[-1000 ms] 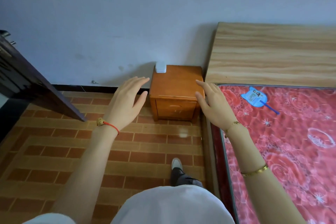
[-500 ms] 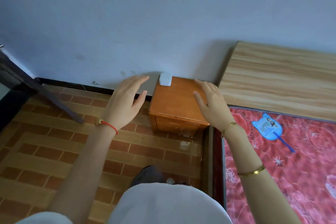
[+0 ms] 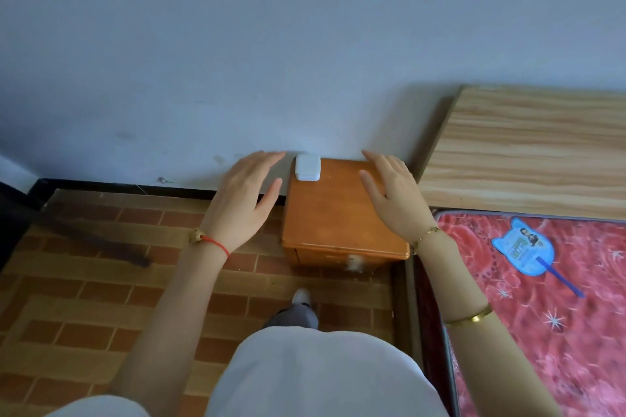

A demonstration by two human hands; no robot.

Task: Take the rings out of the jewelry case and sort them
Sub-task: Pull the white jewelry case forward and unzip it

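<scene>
A small white jewelry case (image 3: 307,166) sits at the back left corner of the wooden nightstand (image 3: 342,213), against the wall. The left hand (image 3: 242,203) and right hand (image 3: 394,198) hover with fingers straight, holding nothing. A blue fan (image 3: 523,245) lies on the red bed (image 3: 555,315) beside the nightstand.

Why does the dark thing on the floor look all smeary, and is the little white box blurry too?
Head view: the dark door edge at left is streaked by motion blur; the small white jewelry case on the orange wooden nightstand looks fairly sharp; soft shadows, no glare.
</scene>
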